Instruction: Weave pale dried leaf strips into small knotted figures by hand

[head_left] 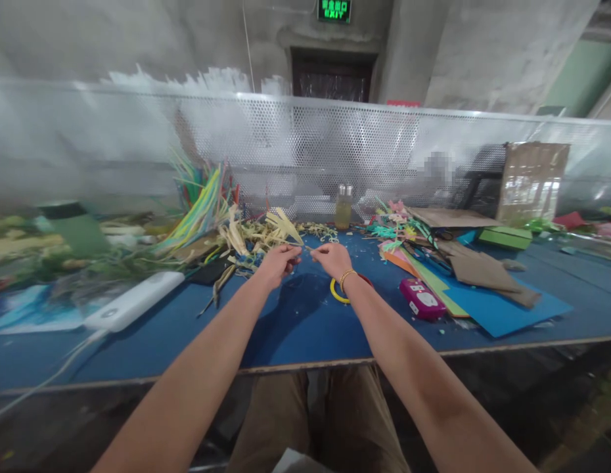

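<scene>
Above the blue tabletop [305, 328], my left hand [280, 264] and my right hand [332, 258] face each other with a small gap between the fingertips. The fingers of my left hand are closed in a pinch on a pale yellow dried-husk strip [284, 225], whose wide end fans up and back. My right hand also pinches, with a thin strand visible near its fingertips; what it holds is too small to make out. Below my right wrist lies a yellow ring [338, 293], partly hidden. A heap of dried husks [241, 238] sits behind my left hand.
Colourful stems [200, 203] stand behind the husks. To the left lie a white corded device [135, 302] and a green-bodied bottle [69, 230]. On the right are a purple box [422, 299], blue sheets [512, 309] and cardboard [485, 268]. A glass bottle [343, 209] stands by the perforated screen [335, 144].
</scene>
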`<state>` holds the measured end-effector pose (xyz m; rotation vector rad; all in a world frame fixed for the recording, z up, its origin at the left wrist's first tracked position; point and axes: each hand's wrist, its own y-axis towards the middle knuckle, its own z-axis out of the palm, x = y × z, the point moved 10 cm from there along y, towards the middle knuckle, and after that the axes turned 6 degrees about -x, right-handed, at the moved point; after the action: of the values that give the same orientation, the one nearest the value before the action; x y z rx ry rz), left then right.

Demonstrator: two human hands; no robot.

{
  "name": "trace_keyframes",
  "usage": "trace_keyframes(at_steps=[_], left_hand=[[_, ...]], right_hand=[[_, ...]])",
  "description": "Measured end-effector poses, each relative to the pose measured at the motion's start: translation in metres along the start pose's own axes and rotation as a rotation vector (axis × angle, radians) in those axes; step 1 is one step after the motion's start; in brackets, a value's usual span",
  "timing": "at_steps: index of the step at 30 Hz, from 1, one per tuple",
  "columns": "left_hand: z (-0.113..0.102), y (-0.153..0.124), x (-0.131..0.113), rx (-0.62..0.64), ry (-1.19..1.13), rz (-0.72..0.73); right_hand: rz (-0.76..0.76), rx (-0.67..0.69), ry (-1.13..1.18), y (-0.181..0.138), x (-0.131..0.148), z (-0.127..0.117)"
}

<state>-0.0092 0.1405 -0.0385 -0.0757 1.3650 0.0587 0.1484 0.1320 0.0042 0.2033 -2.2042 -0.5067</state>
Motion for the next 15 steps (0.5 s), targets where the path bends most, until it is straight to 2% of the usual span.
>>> trace_keyframes(at_steps=[5, 11, 15], left_hand=[[0.010, -0.006, 0.001, 0.073, -0.260, -0.127], [0.010, -0.004, 0.004, 0.087, -0.323, -0.191], [0.008, -0.002, 0.003, 0.094, -0.346, -0.192]], right_hand=[[0.120, 0.062, 0.224, -0.002, -0.015, 0.019], [0.280, 0.141, 0.520, -0.008, -0.022, 0.040], [0.309, 0.225, 0.542, -0.013, -0.017, 0.046]])
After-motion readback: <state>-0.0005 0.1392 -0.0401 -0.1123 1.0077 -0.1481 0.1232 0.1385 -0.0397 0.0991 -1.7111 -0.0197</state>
